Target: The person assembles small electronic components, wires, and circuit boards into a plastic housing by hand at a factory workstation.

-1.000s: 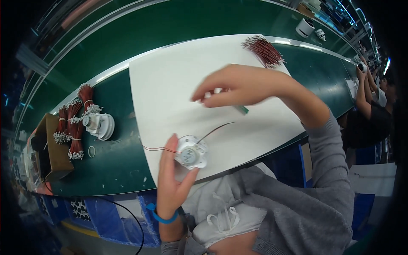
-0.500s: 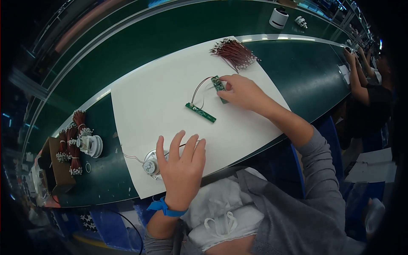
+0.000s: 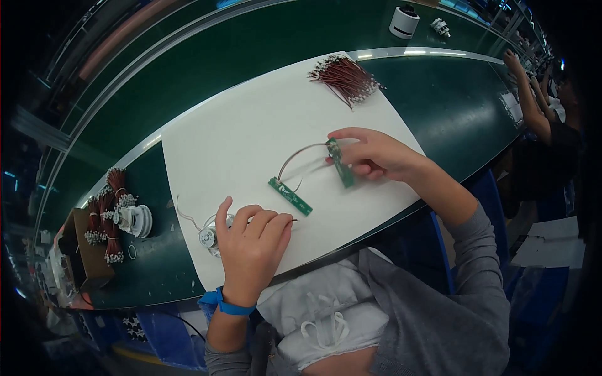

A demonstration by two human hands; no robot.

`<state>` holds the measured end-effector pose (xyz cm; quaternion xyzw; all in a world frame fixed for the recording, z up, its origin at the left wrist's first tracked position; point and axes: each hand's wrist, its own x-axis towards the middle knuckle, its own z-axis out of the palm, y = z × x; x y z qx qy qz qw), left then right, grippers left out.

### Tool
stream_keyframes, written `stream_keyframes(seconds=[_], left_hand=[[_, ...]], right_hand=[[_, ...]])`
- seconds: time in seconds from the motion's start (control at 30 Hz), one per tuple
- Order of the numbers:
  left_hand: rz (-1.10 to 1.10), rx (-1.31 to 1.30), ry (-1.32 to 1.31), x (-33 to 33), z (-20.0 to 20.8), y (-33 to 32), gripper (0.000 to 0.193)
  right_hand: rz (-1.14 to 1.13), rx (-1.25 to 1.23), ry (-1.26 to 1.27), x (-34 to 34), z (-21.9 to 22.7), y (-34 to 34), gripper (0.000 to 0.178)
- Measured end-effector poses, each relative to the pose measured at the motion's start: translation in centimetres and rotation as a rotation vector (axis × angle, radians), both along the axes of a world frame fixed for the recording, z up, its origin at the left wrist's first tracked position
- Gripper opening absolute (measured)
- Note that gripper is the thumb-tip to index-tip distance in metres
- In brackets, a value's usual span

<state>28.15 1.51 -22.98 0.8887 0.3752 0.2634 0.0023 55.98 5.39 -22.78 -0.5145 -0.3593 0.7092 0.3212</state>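
Observation:
My right hand (image 3: 382, 155) pinches a small green circuit board (image 3: 340, 164), slightly blurred and lifted at a tilt. A thin cable (image 3: 300, 150) arcs from it to a second green circuit board (image 3: 290, 196), which lies on the white sheet. My left hand (image 3: 254, 247) is bent palm down, its thumb hidden. A thin dark tip (image 3: 295, 220) pokes out past its index finger; what it belongs to is hidden. Beside and partly under this hand is a round white part with a silver motor (image 3: 208, 237), a thin wire (image 3: 182, 212) trailing from it.
A white sheet (image 3: 232, 138) covers the green tabletop. At its far corner lies a fan of brown-red wires (image 3: 345, 78). To the left are bundled wires (image 3: 111, 219), a white round part (image 3: 135, 220) and a cardboard box (image 3: 94, 254). A white cylinder (image 3: 404, 22) stands far back; another person (image 3: 539, 125) works at right.
My right hand has moved nearer, lifting and tilting its board. The second board has slid nearer too. My left hand has shifted left and its fingers have curled; the motor part has moved left.

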Motion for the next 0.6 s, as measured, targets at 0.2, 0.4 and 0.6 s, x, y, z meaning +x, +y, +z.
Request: stream_keyframes(seconds=[0.2, 0.4, 0.6], left_hand=[[-0.065, -0.312, -0.291, -0.8, 1.5, 1.0, 0.011], [-0.045, -0.672, -0.607, -1.2, 0.9, 1.0, 0.009], [-0.062, -0.92, -0.786, -1.5, 1.6, 1.4, 0.014]], right_hand=[[-0.062, 0.229, 0.006, -3.4, 0.8, -2.9, 0.047], [-0.116, 0.772, -0.067, -9.0, -0.3, -6.0, 0.043], [-0.189, 0.802, -0.003, -11.9, -1.9, -6.2, 0.042]])
